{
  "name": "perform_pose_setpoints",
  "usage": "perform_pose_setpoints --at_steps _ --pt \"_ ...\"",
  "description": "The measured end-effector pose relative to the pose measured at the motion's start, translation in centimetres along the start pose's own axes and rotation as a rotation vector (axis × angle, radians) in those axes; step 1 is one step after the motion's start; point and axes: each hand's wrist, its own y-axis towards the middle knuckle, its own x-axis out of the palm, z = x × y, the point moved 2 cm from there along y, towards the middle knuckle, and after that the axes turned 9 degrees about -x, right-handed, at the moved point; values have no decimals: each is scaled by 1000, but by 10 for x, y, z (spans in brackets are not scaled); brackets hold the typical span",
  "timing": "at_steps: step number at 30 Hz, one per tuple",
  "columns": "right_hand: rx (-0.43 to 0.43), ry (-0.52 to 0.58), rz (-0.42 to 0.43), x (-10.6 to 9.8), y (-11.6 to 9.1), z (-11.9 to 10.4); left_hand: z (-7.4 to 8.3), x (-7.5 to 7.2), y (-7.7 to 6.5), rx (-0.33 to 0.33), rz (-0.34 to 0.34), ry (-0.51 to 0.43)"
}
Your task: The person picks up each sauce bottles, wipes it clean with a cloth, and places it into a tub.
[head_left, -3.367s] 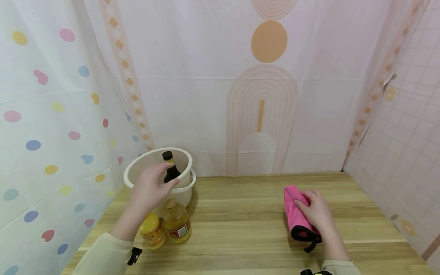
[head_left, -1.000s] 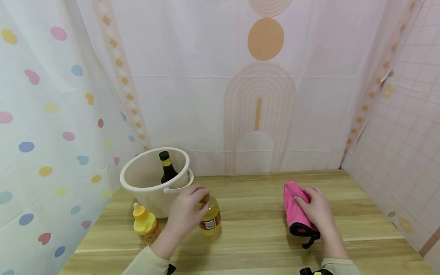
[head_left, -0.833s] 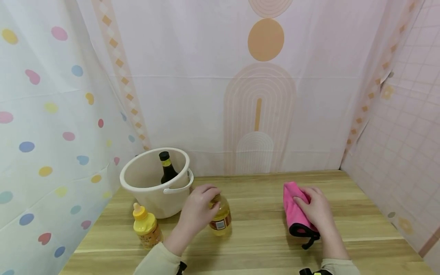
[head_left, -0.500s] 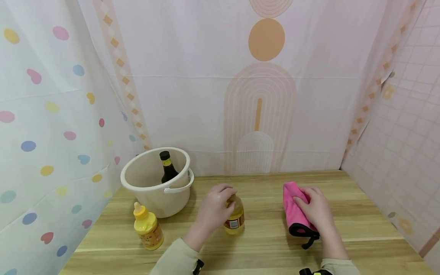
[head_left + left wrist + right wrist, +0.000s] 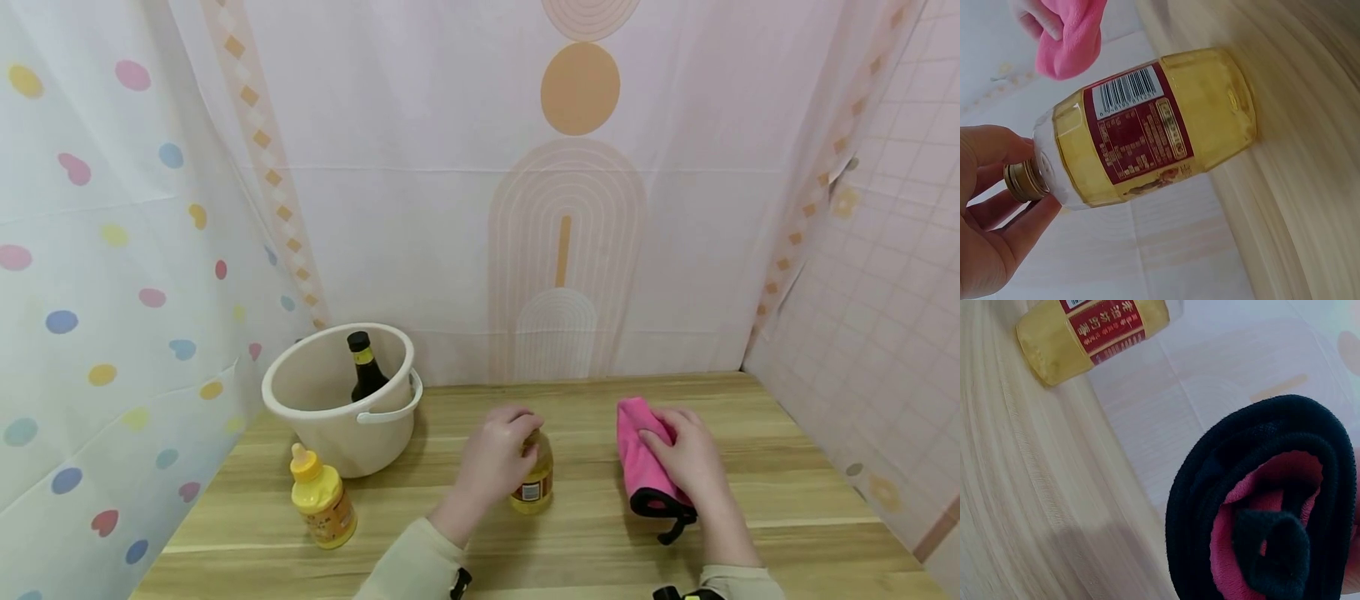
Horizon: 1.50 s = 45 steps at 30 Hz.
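Observation:
My left hand (image 5: 498, 454) grips a bottle of yellow cooking oil (image 5: 1141, 125) by its gold cap and neck, fingers on both sides. The bottle is upright, its base at the wooden table, with a dark red barcode label. To the right, my right hand (image 5: 686, 450) holds a folded pink cloth (image 5: 643, 458) with black edging and a black loop, thumb on the near side. In the right wrist view the rolled black edge of the cloth faces the camera, and the oil bottle (image 5: 1094, 337) stands beyond it.
A cream bucket (image 5: 345, 442) with a white handle stands back left, a dark bottle with a black cap (image 5: 367, 371) inside. In front of it stands a yellow squeeze bottle (image 5: 324, 504). Printed curtains (image 5: 420, 208) enclose the wooden table (image 5: 592, 550).
My left hand came down from over the bucket, took the oil bottle by its neck and moved it right, toward the cloth. My right hand has stayed in place with the cloth.

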Motion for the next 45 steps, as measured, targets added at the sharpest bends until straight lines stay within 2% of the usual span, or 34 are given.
perform_pose_setpoints --at_steps 5,10,17,23,27,35,39,45 --pt "-4 -8 0 0 0 -2 3 5 2 6 4 -3" --pt "-3 -9 -6 3 0 -3 2 6 0 -24 -8 -28" --pt "22 18 -12 3 0 -5 -6 3 0 -116 -43 -154" --pt "18 19 -7 1 1 -11 -11 2 1 -167 -34 -237" --pt "3 36 21 2 2 -17 -12 3 1 -207 -31 -328" --pt "-84 100 115 5 4 -33 -17 12 -3 -274 -36 -433" --pt "-107 161 126 9 4 -42 -17 12 -4 -321 -51 -511" --pt "-139 258 125 22 11 -58 -18 13 -5 -319 -37 -522"
